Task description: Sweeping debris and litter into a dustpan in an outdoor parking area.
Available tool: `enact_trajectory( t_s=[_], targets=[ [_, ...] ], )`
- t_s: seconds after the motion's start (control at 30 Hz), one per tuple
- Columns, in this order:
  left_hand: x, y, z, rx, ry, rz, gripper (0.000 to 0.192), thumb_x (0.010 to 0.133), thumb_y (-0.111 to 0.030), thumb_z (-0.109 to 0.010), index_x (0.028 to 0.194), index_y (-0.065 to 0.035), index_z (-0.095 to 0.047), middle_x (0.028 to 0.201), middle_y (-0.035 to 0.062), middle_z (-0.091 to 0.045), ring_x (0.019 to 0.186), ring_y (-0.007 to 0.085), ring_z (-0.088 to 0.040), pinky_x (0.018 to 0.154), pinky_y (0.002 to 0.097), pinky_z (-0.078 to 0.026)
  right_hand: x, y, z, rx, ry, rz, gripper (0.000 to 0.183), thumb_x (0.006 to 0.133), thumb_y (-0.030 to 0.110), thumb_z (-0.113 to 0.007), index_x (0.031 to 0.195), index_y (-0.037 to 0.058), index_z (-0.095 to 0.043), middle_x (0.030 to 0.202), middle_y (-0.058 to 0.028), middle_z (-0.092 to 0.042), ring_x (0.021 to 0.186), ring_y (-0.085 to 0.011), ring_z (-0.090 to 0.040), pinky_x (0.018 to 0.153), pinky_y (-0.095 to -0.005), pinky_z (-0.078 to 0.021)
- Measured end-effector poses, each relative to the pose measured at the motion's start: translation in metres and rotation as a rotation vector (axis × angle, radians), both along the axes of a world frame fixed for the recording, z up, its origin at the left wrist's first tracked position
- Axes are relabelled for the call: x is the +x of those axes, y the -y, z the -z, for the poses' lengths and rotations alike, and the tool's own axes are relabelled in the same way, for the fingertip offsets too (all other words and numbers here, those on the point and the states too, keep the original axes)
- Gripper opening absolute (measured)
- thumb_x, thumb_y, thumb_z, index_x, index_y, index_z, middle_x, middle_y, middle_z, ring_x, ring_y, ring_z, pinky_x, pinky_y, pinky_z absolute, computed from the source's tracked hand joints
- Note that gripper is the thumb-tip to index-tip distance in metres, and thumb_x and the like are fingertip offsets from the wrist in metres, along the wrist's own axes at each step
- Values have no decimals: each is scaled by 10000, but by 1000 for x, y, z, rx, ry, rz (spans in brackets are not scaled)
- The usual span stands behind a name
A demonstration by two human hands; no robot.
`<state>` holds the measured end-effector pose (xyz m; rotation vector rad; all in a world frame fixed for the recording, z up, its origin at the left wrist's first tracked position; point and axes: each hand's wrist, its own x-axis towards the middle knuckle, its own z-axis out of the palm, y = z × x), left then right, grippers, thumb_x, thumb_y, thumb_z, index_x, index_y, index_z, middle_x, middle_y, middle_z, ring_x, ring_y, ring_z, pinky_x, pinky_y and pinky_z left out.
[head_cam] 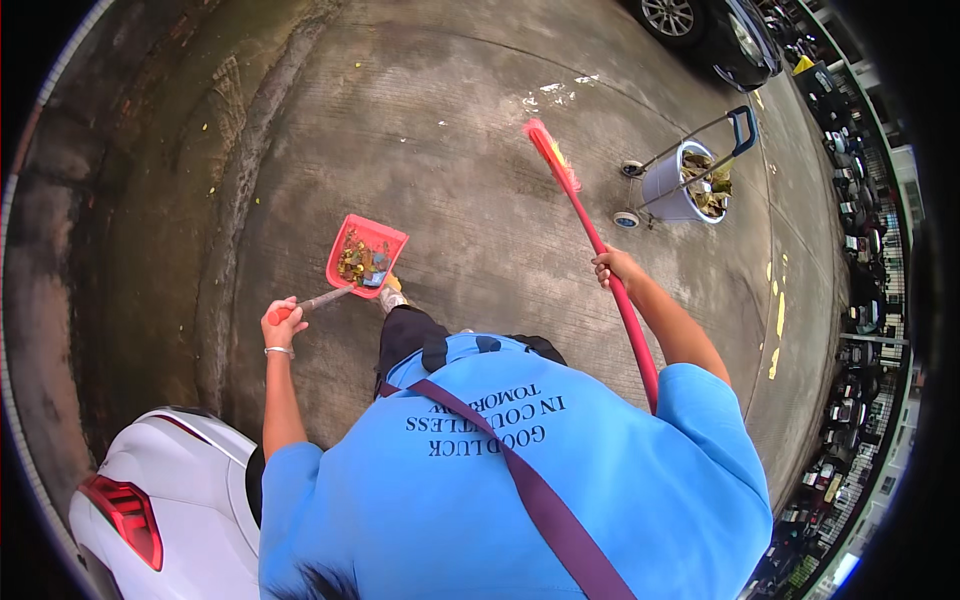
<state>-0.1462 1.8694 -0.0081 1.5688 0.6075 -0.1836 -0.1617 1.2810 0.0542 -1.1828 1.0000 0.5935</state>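
Observation:
My left hand [283, 324] grips the handle of a long-handled red dustpan [386, 238]. The pan is in front of my foot on the left side, with leaves and other litter [362, 259] in it, including bluish scraps. Whether the pan touches the ground I cannot tell. Out to the right, my right hand [618, 268] is closed around the red shaft of a broom [585, 214]. Its red and yellowish bristle head [551, 154] points forward, away from me, and the shaft's rear end passes down beside my right sleeve.
A wheeled cart [742, 131] carries a pale bucket [664, 184] of dry leaves at the right. A dark car [716, 37] stands at the far right, a white car [187, 495] close behind my left side. Parked vehicles line the right rim. A rough seam [251, 135] crosses the concrete at left.

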Motion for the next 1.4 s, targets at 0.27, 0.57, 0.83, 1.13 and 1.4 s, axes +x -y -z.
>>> enact_trajectory(
  t_s=[0.27,0.57,0.83,1.13,1.4],
  targets=[
    [150,17,21,7,5,178,151,611,74,-568,692,-48,-532,968,101,-507,740,178,-542,482,263,-519,54,1,29,37,-77,152,497,721,3,-448,1116,216,-236,494,26,-355,339,-55,-325,284,-191,-297],
    [297,32,66,43,-108,389,139,616,70,-572,674,-48,-524,904,59,-529,681,128,-535,469,231,-493,173,-136,-32,173,-152,115,674,731,18,-446,1261,244,-96,527,24,-356,371,-39,-312,297,-167,-265],
    [351,45,78,65,-209,458,124,631,43,-580,653,-59,-513,704,-5,-535,599,85,-513,438,222,-460,228,-169,-77,168,-129,61,642,715,4,-443,1264,192,-168,541,15,-352,349,-36,-310,288,-180,-315],
    [361,52,83,83,-220,431,124,627,37,-590,638,-60,-514,673,-13,-535,582,82,-516,412,221,-461,283,-169,27,-486,-175,-660,693,637,1,-516,1249,91,-203,566,-57,-440,377,-136,-443,318,-280,-406],
    [371,39,89,77,-248,403,138,622,62,-571,644,-60,-512,688,-1,-525,605,97,-521,433,242,-478,215,-196,-90,94,-296,-596,684,659,-15,-477,1265,120,-189,557,-28,-455,372,-97,-402,315,-259,-369]
  ],
)
